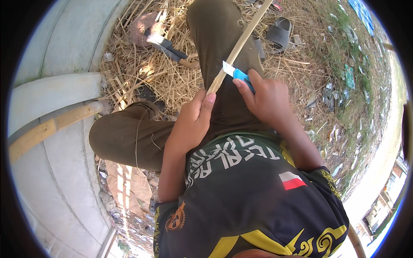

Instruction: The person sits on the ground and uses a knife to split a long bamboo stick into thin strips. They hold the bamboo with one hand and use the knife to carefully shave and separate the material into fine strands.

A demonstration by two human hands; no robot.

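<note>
A long pale strip, seemingly bamboo (241,43), slants across my raised thigh, its near end rough and whittled. My left hand (191,118) pinches that near end between thumb and fingers. In my right hand (266,96) is a blue utility knife (243,77), gripped around its handle with the thumb pressed along it. Its wide blade (228,69) is out and meets the strip just beyond my left fingertips. Both hands are in front of my chest, above my lap.
Straw-like shavings cover the ground (180,81). A large knife with a wooden handle (187,63) lies there beside a stone (142,30). One dark slide sandal (279,34) sits at the upper right. A pale wall (60,172) with a bamboo pole (56,124) stands on my left; scattered litter lies right.
</note>
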